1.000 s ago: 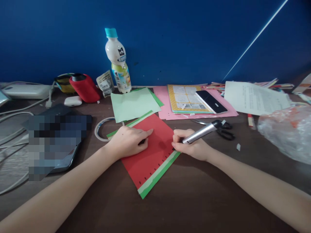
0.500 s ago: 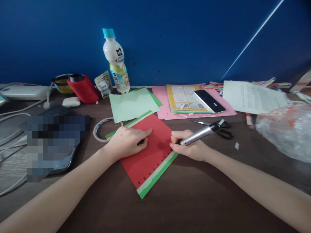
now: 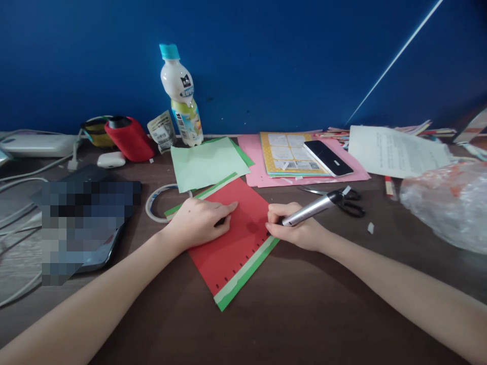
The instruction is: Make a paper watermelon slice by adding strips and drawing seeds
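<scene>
A red sheet of paper point(image 3: 232, 243) lies at an angle on the desk, its two opposite edges banded in pale and bright green. Small black marks run in a row along the near green band. My left hand point(image 3: 203, 220) rests on the sheet's left part with index finger and thumb apart; a dark patch between them is unclear. In my right hand point(image 3: 294, 228) is a silver marker pen point(image 3: 310, 210), gripped low, its tip at the right end of the row of marks, mostly hidden by the fingers.
A tape roll point(image 3: 149, 205) lies left of the sheet, scissors point(image 3: 350, 209) to the right. Behind are pale green paper point(image 3: 209, 165), pink paper point(image 3: 251, 157), a phone point(image 3: 329, 158) and an upright bottle point(image 3: 186, 111). Clear plastic point(image 3: 449, 208) sits far right, cables point(image 3: 23, 210) far left.
The marker pen and right hand have shifted very slightly at the end of the row of marks. My left hand stays in place on the sheet.
</scene>
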Motion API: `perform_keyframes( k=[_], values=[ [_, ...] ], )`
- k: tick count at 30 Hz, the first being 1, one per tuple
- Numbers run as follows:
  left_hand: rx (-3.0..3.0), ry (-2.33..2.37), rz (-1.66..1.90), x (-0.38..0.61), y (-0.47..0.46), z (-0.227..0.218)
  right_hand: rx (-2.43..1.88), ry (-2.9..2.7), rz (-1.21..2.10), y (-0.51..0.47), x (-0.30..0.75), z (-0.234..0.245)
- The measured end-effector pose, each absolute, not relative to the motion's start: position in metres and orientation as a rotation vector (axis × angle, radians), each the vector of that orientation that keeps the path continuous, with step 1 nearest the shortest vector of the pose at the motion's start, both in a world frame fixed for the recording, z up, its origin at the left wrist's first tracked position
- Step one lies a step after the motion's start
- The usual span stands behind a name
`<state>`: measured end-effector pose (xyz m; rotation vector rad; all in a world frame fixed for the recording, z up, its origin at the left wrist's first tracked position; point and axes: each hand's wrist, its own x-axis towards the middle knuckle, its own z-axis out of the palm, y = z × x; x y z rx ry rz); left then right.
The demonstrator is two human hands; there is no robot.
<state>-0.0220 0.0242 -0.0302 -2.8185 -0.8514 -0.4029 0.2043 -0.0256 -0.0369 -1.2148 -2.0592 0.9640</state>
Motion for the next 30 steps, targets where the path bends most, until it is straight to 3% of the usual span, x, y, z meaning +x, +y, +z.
perform_keyframes(
  k=[9, 19, 25, 30],
  values=[
    [-2.803, -0.85, -0.398, -0.0224, 0.0245, -0.0326, -1.149, -2.106, 0.989, -0.025, 0.2042, -0.0367],
    [-2.799, -0.817, -0.427, -0.023, 0.025, -0.0312, -1.208, -1.748, 1.124, -0.0251, 0.2101, -0.0362],
    [-2.803, -0.847, -0.409, -0.0227, 0.0255, -0.0324, -1.241, -1.847, 0.861, -0.0233, 0.2105, -0.041],
    [-2.795, -0.846, -0.416, -0.0222, 0.0255, -0.0331, -1.249, -1.929, 0.827, -0.0233, 0.2095, -0.0395]
  ],
)
